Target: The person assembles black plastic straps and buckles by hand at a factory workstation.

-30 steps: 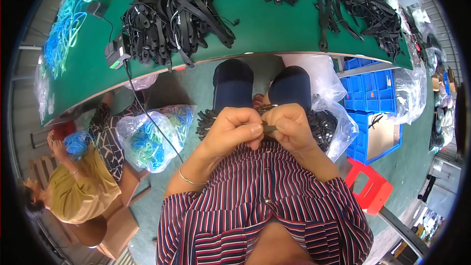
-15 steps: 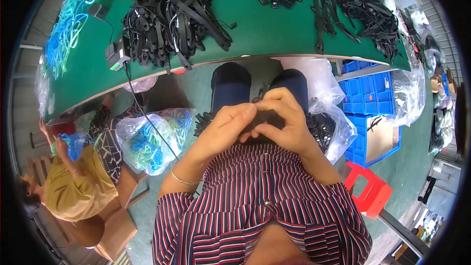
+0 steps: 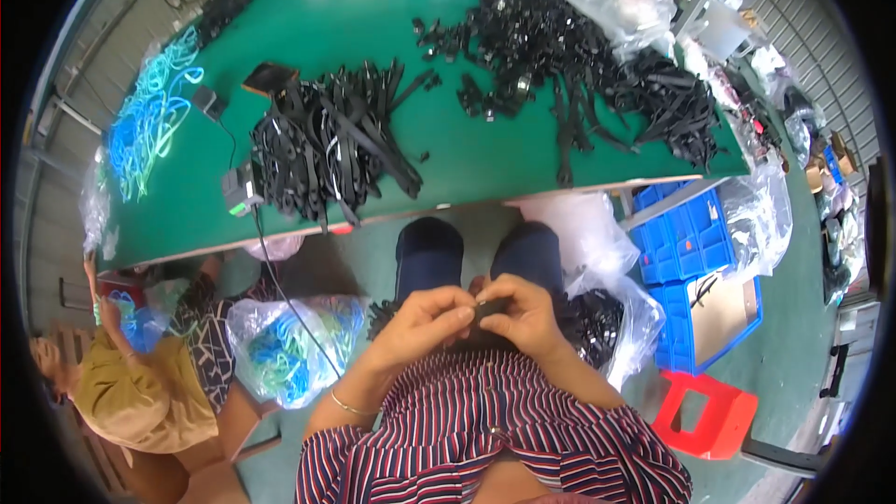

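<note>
Over my lap, my left hand (image 3: 427, 319) and my right hand (image 3: 525, 314) meet with their fingertips almost touching. A small black piece (image 3: 492, 308) sits pinched between my right thumb and fingers; its exact kind is too small to tell. My left thumb and forefinger are closed beside it, and what they grip is hidden. Beyond my knees, on the green table (image 3: 280, 47), lies a bunch of black straps (image 3: 327, 145). Farther right is a big heap of black buckles and straps (image 3: 579, 47).
Blue-green cords (image 3: 154, 117) lie at the table's left, near a black adapter box (image 3: 241, 189) with a cable. Below are a bag of cords (image 3: 294, 350), blue crates (image 3: 686, 233) and a red stool (image 3: 705, 415). Another person (image 3: 140, 392) sits at the left.
The view has tilted upward, so more of the table's far side shows. Both hands stay together over the lap, with the left fingers now pinched closer beside the black piece.
</note>
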A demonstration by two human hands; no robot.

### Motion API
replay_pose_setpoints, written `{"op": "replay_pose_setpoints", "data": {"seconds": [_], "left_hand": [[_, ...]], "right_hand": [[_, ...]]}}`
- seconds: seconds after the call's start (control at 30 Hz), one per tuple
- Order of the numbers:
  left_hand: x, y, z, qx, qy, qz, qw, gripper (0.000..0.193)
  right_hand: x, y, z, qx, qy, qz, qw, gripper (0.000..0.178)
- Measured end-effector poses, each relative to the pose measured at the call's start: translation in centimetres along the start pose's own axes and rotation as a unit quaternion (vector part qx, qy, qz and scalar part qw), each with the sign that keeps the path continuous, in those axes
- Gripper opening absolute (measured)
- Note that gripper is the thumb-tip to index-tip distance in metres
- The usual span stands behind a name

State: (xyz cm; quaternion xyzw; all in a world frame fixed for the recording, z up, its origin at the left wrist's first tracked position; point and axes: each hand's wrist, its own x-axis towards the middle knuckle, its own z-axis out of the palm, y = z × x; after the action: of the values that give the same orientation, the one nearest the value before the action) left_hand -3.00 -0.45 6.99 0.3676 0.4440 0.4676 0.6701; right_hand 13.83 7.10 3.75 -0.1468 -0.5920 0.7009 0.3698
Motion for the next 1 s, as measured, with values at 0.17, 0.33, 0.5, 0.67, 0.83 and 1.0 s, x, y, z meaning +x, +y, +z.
{"op": "replay_pose_setpoints", "data": {"seconds": [0.17, 0.33, 0.5, 0.67, 0.83, 1.0], "left_hand": [[-0.6, 0.4, -0.4, 0.072, -0.033, -0.006, 0.997, 0.022], [-2.2, 1.9, -1.8, 0.298, -0.078, 0.021, 0.951, 0.030], [-4.5, 0.5, -4.8, 0.329, -0.081, -0.033, 0.940, 0.027], [-6.7, -8.1, -7.8, 0.427, 0.015, 0.042, 0.903, 0.038], [-7.5, -9.0, -8.5, 0.448, 0.144, 0.064, 0.880, 0.033], [-5.5, -6.6, -8.2, 0.507, 0.206, 0.157, 0.822, 0.027]], "right_hand": [[-0.2, -1.5, -0.8, -0.139, -0.032, 0.014, 0.990, 0.026], [-0.9, -4.3, -2.5, -0.308, -0.035, 0.052, 0.949, 0.027], [-3.6, -6.1, -4.7, -0.304, -0.002, 0.124, 0.945, 0.025], [-6.9, -0.7, -6.1, -0.540, -0.156, 0.080, 0.823, 0.030], [-8.4, 2.3, -5.8, -0.514, -0.079, 0.093, 0.849, 0.030], [-8.3, 4.1, -4.8, -0.574, -0.036, 0.040, 0.817, 0.030]]}}
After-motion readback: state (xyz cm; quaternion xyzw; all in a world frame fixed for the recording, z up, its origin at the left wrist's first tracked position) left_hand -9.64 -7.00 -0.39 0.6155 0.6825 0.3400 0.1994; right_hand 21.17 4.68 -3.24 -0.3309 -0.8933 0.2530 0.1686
